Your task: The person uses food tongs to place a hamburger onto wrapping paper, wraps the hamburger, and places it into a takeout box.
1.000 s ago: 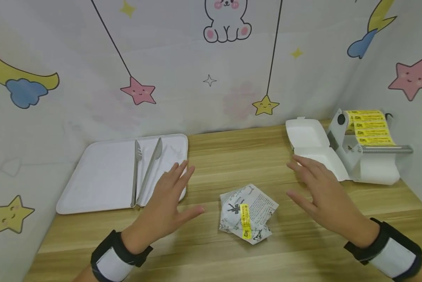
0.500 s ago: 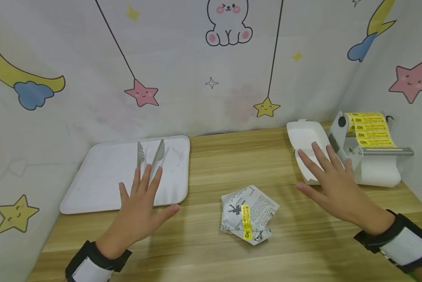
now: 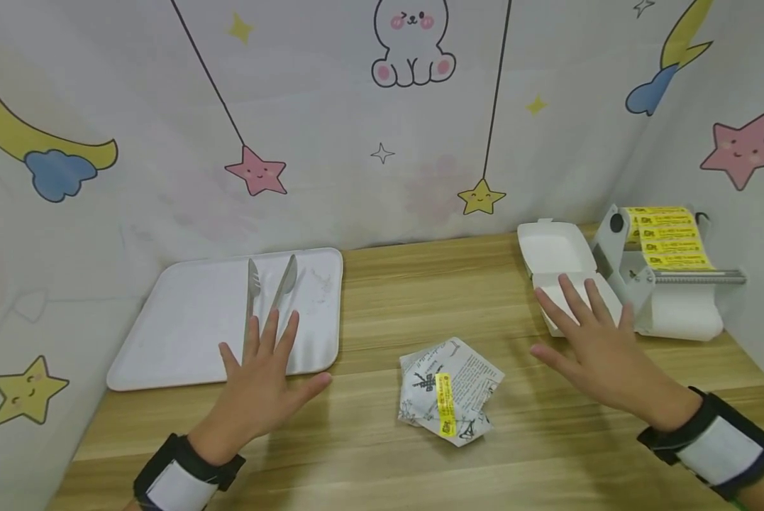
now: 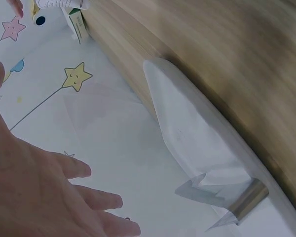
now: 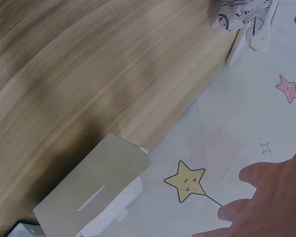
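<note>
Holds the left hand (image 3: 254,392) spread and grasping nothing, near a white tray (image 3: 186,316) bearing cutlery (image 3: 289,275). Holds the right hand (image 3: 601,355) likewise spread and free, near a white box (image 3: 557,245). Has a paper package (image 3: 474,372) on the table (image 3: 420,298) between both, yellow sticker (image 3: 446,406) across it.

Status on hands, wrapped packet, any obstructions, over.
Left hand and right hand spread, holding nothing. Wrapped packet on table between them, yellow sticker on top. Nothing lies over it.
</note>
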`<state>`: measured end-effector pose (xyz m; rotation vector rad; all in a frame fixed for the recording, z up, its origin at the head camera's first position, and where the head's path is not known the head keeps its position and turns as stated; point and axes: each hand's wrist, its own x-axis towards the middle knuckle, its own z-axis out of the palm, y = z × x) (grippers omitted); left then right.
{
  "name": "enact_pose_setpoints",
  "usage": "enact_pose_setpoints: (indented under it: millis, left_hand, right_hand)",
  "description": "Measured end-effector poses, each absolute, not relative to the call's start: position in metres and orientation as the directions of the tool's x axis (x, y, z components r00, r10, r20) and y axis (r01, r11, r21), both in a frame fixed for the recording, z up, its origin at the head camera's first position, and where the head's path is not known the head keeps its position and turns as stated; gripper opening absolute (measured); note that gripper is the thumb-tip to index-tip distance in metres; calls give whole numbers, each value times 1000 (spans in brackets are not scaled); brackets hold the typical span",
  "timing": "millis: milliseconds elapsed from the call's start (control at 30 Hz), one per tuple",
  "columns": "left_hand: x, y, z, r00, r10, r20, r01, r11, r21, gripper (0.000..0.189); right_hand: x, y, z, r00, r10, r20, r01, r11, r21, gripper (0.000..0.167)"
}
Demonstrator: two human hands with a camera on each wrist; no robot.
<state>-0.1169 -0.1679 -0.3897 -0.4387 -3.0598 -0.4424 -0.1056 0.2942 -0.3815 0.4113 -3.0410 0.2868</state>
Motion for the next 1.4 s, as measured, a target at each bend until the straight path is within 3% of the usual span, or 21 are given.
enact_pose_setpoints:
  millis: [233, 500, 633, 767, 1000, 1400]
  left_hand:
    - [-115, -165, -391, -945, 311, 98, 327, 898, 294, 98]
    - [-114, -164, -399, -945, 313, 91, 326, 900, 290, 95]
    - [-113, -163, -402, -941, 326, 88, 338, 897, 285, 94]
    - [-112, -162, -403, -938, 334, 94, 347, 896, 277, 94]
    - [-114, -158, -406, -935, 347, 78, 354, 887, 295, 93]
    - [-114, -148, -407, -921, 383, 74, 386, 866, 317, 94]
  right_hand:
    - [-107, 286, -384, -959, -267, 91, -281, 931, -232, 80]
    - [-120, 298, -403, -974, -223, 31, -224, 952, -210, 78]
    - [-122, 305, -417, -971, -240, 3, -237, 957, -165, 67]
    - [-122, 306, -424, -954, -291, 70, -298, 944, -144, 52]
    - [-122, 300, -417, -957, -279, 79, -289, 939, -185, 43]
    - [-107, 281, -382, -942, -290, 170, -316, 937, -152, 48]
